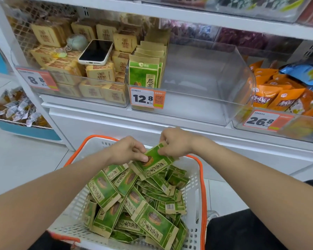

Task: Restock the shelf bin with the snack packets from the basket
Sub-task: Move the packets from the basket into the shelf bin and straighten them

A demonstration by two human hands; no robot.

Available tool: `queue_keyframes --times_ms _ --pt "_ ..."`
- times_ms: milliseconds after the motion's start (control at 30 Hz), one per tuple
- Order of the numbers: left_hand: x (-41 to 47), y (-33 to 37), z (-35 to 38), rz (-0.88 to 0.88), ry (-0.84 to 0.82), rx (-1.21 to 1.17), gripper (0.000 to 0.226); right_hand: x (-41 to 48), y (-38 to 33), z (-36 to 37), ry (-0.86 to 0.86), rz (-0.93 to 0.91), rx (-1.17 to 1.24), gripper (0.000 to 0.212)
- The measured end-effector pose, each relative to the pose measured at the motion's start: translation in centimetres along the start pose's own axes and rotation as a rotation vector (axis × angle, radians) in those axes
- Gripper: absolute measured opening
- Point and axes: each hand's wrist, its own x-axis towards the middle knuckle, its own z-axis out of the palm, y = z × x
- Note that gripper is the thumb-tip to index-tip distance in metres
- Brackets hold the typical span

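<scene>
At the shelf's left end, a clear bin of tan packets (pixel 65 69) is being used as a rest for a phone (pixel 96 52), lying screen up on top of the stack. Just right of it, the shelf bin (pixel 215 83) is being occupied only along its left wall, where a row of green packets (pixel 145 73) is being kept upright, one behind another. A price tag (pixel 147 97) reading 12.8 is being displayed at the bin's front left corner.

Below, over the far edge of the basket (pixel 200 175), one snack packet (pixel 153 165) is being held printed face up and tilted (its lettering running along its length). Its left part is being pinched by the left hand (pixel 127 150), the thumb laid on the printed face and the other fingers curled at the packet's far edge. Its top end is being gripped by the right hand (pixel 175 141), fingers curled narrowly over that end and the thumb pressed to its near side. The packet is being kept between the two sets of fingertips, just above the heap of loose packets (pixel 134 204) being carried in the basket's middle and near right corner.

At the shelf's right end, orange packets (pixel 278 98) are being displayed in another clear bin.
</scene>
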Motion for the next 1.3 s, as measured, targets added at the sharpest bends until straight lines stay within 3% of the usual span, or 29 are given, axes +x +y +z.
queue_keyframes --times_ms 200,267,333,467,567,633,733,867,1067,1200,1300 --pt "-1.1 4.5 -2.8 0.074 0.197 -0.351 0.014 -1.2 -0.8 -3.4 0.621 -0.048 0.606 0.027" --pt "-1.4 7.0 -3.0 0.148 0.275 -0.477 0.015 -1.7 -1.3 -4.4 0.736 -0.096 0.832 0.028" --pt "-1.7 9.2 -3.2 0.201 0.356 -0.500 0.015 -2.2 -1.6 -5.5 0.790 -0.151 0.889 0.029" --pt "-2.2 12.3 -4.3 0.309 0.597 -0.328 0.018 -3.6 -2.2 -9.1 0.931 -0.248 0.795 0.028" --pt "-2.5 14.3 -5.9 0.451 0.869 0.008 0.006 -4.4 -2.8 -11.9 1.092 -0.300 0.766 0.026" --pt "-2.7 15.2 -7.3 0.481 1.017 0.213 0.012 -4.5 -3.4 -13.0 1.150 -0.366 0.742 0.026" --pt "-2.5 16.0 -9.4 0.432 0.989 0.451 0.035 -3.7 -4.2 -13.6 1.143 -0.449 0.702 0.028" --pt "-1.8 16.4 -10.7 0.383 0.805 0.648 0.041 -1.3 -4.9 -13.5 1.041 -0.408 0.520 0.033" --pt "-0.9 16.3 -11.9 0.381 0.981 0.539 0.033 0.5 -4.3 -14.2 0.927 -0.228 0.311 0.038" --pt "-0.2 16.0 -13.1 0.406 0.996 0.459 0.020 0.8 -4.2 -14.6 0.839 -0.162 0.215 0.035" --pt "0.4 16.3 -13.7 0.395 0.981 0.389 0.022 1.3 -4.5 -14.2 0.750 -0.135 0.160 0.034"
